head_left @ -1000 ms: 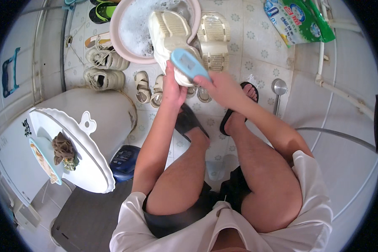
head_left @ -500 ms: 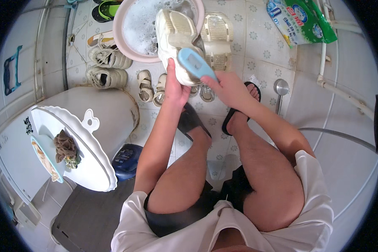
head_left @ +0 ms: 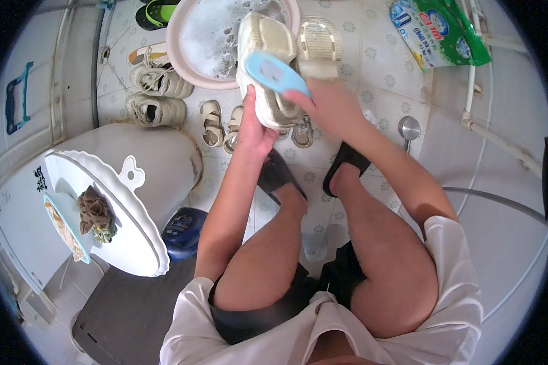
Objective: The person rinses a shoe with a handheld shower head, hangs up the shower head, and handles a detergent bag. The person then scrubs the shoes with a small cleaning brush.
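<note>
My left hand (head_left: 257,129) grips a white shoe (head_left: 263,97) by its lower end, with the pale sole turned toward me. Closed round a light blue scrubbing brush (head_left: 275,72), my right hand (head_left: 332,108) is partly blurred by motion. The brush lies across the shoe's sole, its bristles hidden beneath the blue back. Just behind the shoe, a pink basin (head_left: 172,42) holds foamy water. Another pale shoe (head_left: 320,45), sole up, is on the tiles right of the held one.
White sneakers (head_left: 158,109) and small sandals (head_left: 212,123) stand on the tiled floor at left. A green detergent bag (head_left: 441,36) lies back right, with a metal ladle-like object (head_left: 409,128) below it. A white scalloped tray (head_left: 137,228) leans near my left knee.
The brush has slid slightly left and up across the sole, and my right hand has moved with it. The held shoe has shifted a little right.
</note>
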Motion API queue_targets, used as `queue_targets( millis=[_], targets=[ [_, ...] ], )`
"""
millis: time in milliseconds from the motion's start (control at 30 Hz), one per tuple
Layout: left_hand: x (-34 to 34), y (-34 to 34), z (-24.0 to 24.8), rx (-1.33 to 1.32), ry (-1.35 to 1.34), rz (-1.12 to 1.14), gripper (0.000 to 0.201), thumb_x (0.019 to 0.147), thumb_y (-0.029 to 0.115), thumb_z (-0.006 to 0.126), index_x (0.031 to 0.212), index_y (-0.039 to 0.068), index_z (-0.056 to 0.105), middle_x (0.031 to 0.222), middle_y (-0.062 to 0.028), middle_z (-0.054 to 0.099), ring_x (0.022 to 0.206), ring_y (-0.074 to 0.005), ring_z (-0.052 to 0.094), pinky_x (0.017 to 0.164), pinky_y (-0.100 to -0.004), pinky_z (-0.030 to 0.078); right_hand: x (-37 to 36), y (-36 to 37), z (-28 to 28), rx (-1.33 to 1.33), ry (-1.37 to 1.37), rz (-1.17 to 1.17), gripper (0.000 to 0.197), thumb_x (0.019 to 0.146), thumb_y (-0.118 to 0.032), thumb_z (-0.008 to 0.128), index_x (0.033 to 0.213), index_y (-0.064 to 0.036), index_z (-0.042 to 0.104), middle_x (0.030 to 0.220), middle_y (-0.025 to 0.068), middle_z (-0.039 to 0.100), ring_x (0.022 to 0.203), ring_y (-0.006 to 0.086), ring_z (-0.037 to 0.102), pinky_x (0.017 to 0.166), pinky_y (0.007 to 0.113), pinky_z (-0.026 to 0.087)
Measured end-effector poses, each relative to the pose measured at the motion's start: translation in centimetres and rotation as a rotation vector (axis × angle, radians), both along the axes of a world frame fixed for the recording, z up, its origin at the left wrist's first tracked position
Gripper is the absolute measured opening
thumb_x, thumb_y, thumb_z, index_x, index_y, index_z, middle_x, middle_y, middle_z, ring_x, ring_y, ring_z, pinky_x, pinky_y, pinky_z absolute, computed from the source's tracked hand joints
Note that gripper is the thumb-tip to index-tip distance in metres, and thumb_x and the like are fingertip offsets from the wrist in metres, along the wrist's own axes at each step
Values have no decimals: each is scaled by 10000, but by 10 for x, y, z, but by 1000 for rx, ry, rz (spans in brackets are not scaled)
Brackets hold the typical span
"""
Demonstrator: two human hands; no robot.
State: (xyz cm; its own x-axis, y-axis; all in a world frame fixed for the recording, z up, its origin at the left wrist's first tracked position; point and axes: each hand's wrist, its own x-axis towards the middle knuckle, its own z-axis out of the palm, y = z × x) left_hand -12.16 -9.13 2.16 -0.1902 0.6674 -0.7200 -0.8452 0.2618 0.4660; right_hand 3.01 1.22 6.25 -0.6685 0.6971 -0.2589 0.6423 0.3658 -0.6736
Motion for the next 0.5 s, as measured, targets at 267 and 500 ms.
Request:
queue_targets(
  millis=[267,500],
  targets=[
    [-9,-6,-5,11,-54,35,618,1010,606,349,1362,119,492,1309,-82,594,1194,-244,586,1010,-413,494,18,-34,2,-53,-12,88,678,926,-665,480,837,-17,657,717,210,656,718,399,673,651,499,515],
    [-1,4,1,143,-157,86,602,1009,594,360,1379,138,494,1306,-82,584,1173,-250,596,975,-450,519,-10,-1,-5,-57,8,34,678,914,-673,493,810,-21,647,708,208,659,695,406,667,638,499,517]
  ],
)
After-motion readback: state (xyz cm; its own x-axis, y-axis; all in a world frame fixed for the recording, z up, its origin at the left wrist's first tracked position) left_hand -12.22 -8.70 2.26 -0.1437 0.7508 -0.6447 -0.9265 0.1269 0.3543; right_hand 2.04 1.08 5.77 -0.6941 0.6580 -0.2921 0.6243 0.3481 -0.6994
